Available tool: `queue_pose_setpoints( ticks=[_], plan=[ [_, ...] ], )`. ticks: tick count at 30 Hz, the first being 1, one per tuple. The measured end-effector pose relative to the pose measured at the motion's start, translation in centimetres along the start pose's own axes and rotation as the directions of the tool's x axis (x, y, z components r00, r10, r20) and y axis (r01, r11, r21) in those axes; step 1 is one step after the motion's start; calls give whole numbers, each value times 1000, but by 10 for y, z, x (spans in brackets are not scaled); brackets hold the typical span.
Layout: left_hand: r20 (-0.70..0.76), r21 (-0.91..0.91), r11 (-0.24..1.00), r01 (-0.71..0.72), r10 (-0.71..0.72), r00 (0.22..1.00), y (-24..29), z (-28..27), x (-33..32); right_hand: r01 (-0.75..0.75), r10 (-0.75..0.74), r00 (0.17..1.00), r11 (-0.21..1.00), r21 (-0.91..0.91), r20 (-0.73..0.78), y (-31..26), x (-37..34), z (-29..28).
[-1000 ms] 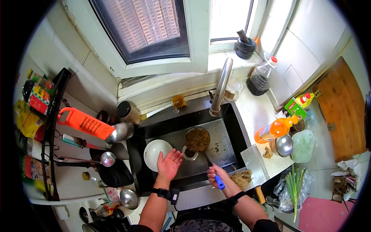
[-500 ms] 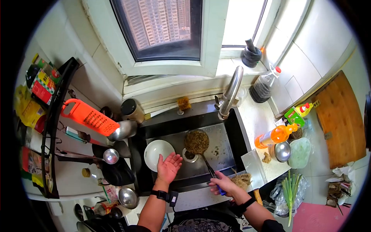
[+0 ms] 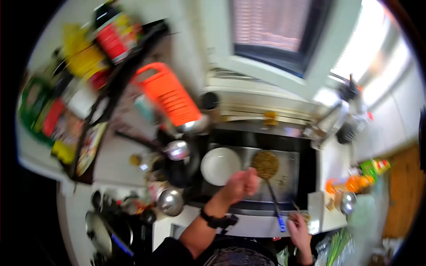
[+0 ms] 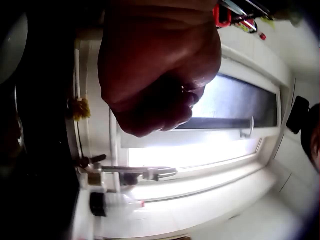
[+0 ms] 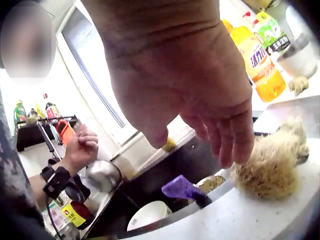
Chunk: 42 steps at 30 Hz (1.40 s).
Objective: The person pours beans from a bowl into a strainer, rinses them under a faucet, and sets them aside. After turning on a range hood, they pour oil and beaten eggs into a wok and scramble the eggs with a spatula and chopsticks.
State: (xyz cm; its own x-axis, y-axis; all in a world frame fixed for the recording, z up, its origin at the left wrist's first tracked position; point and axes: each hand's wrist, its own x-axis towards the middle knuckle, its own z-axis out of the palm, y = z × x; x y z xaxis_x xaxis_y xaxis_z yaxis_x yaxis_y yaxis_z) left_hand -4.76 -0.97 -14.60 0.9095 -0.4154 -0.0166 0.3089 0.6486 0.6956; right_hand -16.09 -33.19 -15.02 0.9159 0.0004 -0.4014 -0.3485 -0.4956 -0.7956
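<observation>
My left hand (image 3: pixel 239 186) is raised above the front of the sink with its fingers curled in; the left wrist view shows the same curled hand (image 4: pixel 157 75), and nothing is visible in it. A round ladle or strainer full of brown bits (image 3: pixel 265 164) lies in the sink, its blue handle (image 3: pixel 281 223) resting over the front edge. My right hand (image 3: pixel 299 230) is just right of that handle, apart from it. In the right wrist view this hand (image 5: pixel 185 95) hangs with loose fingers near a tan fibrous bundle (image 5: pixel 270 172). A white bowl (image 3: pixel 220 166) sits in the sink's left part.
A faucet (image 3: pixel 326 128) stands at the sink's back right corner. On the right counter are an orange bottle (image 5: pixel 257 65), a metal bowl (image 3: pixel 348 202) and a broad blade (image 3: pixel 314 212). An orange grater (image 3: pixel 168 95) and ladles hang at left, beside the rack; pans stand at lower left.
The head view has swung left and blurred. My left hand's spread fingers have curled up. My right hand has come off the blue handle, which now rests on the sink's edge.
</observation>
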Motion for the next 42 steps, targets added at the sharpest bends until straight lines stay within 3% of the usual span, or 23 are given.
queue_pose_setpoints(
  ticks=[1, 2, 3, 4, 5, 7, 9, 12, 15, 16, 17, 19, 20, 23, 25, 27, 29, 31, 34, 37, 38, 41, 42],
  plan=[
    [52, -181, 982, 46, -37, 998, 0, 6, -4, -52, 53, 998, 998, 25, -35, 3, -8, -6],
    [264, -425, 904, 53, 68, 962, -18, -9, 4, -18, 23, 997, 998, 63, -76, -5, -18, -8],
    [123, 56, 998, -17, 10, 992, -71, -38, 24, 81, -71, 989, 994, 73, -131, 32, -17, -14],
    [7, 385, 923, 18, -23, 1000, -86, -51, 19, 244, -245, 969, 953, -179, 18, -41, -38, -15],
    [-110, 657, 745, 114, -55, 992, -101, -63, 15, -30, 34, 998, 997, -70, 51, -66, -50, -15],
    [-259, 839, 457, 295, -141, 956, -75, -25, 0, -11, 29, 994, 986, -164, 106, -68, -58, -17],
    [-431, 882, 109, 458, -203, 879, -58, 1, -15, 20, -3, 993, 989, -148, 119, -79, -60, -14],
    [-395, 908, 202, 366, 130, 909, -89, -8, -22, 254, -240, 959, 964, -75, 153, -83, -54, -1],
    [-372, 808, 491, 325, -1, 928, -58, 9, -32, 313, -283, 911, 948, -57, 299, -75, -40, -1],
    [-311, 747, 643, 170, 112, 944, -58, 12, -36, 379, -325, 890, 918, -122, 319, -86, -44, 4],
    [-339, 831, 500, 243, 110, 934, -58, 11, -42, 336, -273, 893, 933, -128, 358, -97, -48, 7],
    [-407, 905, 177, 386, 104, 907, -53, 19, -59, 486, -379, 808, 862, -146, 451, -102, -50, 14],
    [-336, 940, 73, 334, 29, 941, -53, 27, -72, 524, -394, 764, 841, -133, 511, -108, -53, 17],
    [-284, 958, 36, 284, 237, 929, -92, 36, -104, 566, -387, 662, 819, -90, 641, -111, -69, 20],
    [-344, 930, 214, 299, 223, 912, -99, 47, -135, 472, -291, 623, 880, -52, 726, -102, -74, 21],
    [-383, 881, 375, 288, 210, 900, -98, 58, -171, 504, -276, 542, 863, -45, 794, -100, -84, 24],
    [-390, 872, 443, 207, 374, 841, -102, 78, -219, 534, -246, 444, 845, -34, 862, -103, -93, 27],
    [-605, 733, 574, 366, 302, 737, -103, 96, -262, 526, -229, 416, 850, -28, 880, -101, -105, 34],
    [-739, 670, 625, 401, 507, 444, -124, 117, -317, 559, -229, 355, 829, -9, 906, -94, -119, 44],
    [-886, 450, 771, 451, 324, 331, -136, 137, -364, 559, -220, 293, 829, 20, 931, -82, -133, 52],
    [-906, 405, 767, 497, 262, 333, -145, 142, -378, 569, -203, 274, 822, 12, 940, -82, -138, 54],
    [-846, 521, 716, 465, 363, 389, -179, 158, -413, 642, -261, 199, 763, 76, 945, -71, -149, 61],
    [-904, 340, 801, 493, 135, 406, -162, 186, -426, 660, -257, 191, 748, 70, 947, -60, -147, 67]
  ],
)
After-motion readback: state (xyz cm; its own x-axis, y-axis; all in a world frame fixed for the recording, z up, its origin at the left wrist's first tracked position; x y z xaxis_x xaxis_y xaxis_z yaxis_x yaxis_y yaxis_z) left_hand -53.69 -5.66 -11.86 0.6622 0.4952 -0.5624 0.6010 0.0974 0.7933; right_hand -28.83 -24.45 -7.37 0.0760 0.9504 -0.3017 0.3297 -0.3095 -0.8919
